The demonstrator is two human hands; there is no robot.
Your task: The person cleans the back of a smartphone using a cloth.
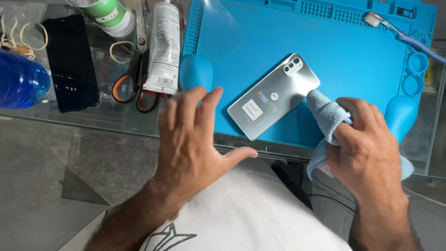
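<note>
The right hand (360, 139) is clamped on a light-blue cloth (326, 114), pressing it against the lower edge of a silver phone (274, 95); the phone lies back-up and slantwise on a blue mat (344, 51) on the glass tabletop (116, 122); the left hand (190, 135) hovers just beside the phone, fingers spread, holding nothing; scissors (137, 86) and a white tube (162, 46) lie left of the mat.
</note>
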